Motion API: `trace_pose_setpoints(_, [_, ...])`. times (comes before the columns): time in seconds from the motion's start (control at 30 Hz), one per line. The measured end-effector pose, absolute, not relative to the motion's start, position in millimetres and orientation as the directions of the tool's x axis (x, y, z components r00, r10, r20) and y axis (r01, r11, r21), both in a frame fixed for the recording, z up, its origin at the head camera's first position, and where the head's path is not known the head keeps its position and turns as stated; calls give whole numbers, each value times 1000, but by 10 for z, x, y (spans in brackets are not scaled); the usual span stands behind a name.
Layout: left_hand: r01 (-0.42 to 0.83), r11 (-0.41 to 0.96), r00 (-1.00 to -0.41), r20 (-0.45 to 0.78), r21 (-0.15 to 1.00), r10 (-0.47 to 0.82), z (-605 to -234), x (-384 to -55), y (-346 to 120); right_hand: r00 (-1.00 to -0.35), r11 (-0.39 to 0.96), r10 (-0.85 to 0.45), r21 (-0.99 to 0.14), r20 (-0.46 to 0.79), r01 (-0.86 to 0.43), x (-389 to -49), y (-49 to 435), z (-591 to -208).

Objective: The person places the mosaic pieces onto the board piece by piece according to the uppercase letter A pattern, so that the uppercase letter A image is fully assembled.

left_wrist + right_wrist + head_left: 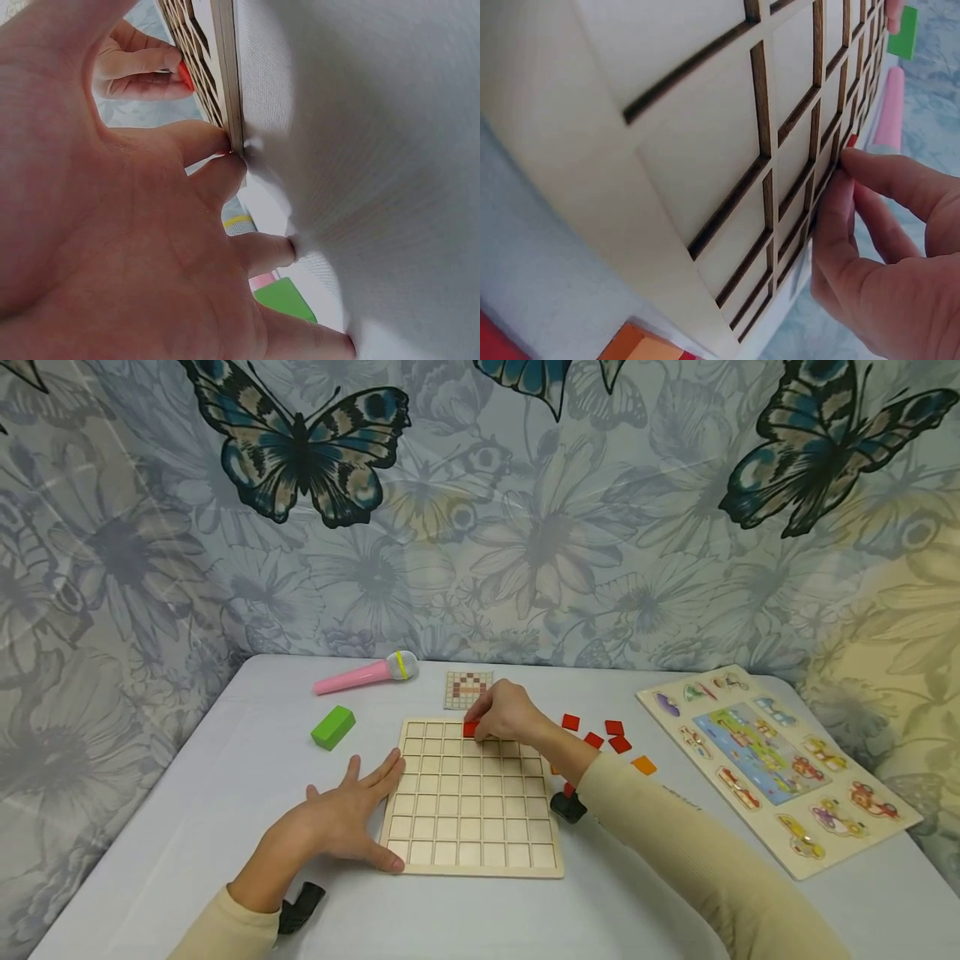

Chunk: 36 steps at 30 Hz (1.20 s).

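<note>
A light wooden board (457, 809) with a grid of square cells lies flat on the white table. At its far edge my right hand (510, 714) pinches a red square tile (470, 729) between thumb and fingers, right at a cell of the top row. The tile (852, 140) is mostly covered by the fingertips in the right wrist view. My left hand (341, 822) is spread out with straight fingers, thumb and fingertips touching the board's left edge and the table; its palm (135, 247) fills the left wrist view.
Several red tiles (614, 727) and an orange tile (643, 765) lie right of the board. Behind it is a small pattern card (456, 692). A pink toy microphone (360, 677) and green block (333, 727) sit at left, a picture puzzle board (780, 768) at right.
</note>
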<state>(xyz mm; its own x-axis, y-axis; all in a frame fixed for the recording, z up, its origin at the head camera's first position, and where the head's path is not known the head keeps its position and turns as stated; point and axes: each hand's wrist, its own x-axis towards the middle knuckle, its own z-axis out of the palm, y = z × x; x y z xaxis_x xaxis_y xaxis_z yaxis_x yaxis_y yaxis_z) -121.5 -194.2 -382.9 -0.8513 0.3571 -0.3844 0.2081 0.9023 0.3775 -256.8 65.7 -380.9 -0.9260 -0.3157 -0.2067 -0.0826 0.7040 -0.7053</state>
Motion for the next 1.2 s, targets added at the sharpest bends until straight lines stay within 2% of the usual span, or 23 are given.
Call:
trace_pose_setpoints(0.47, [207,898,-851,-381,389,361,-3822,-1208,-1943,-919,726,-337,-678,-203,-117,-2561,658,-3773])
trace_pose_setpoints(0.87, [204,904,-853,-385,377,353,-3831,-1213,-1922,-911,688,-362,-716,-198,-118,-2559,763,-3738])
trace_pose_setpoints(1.2, [199,906,-851,-392,374,349,-3810,-1211,-1911,-909,636,-380,-762,-171,-122,-2541,1062,-3643])
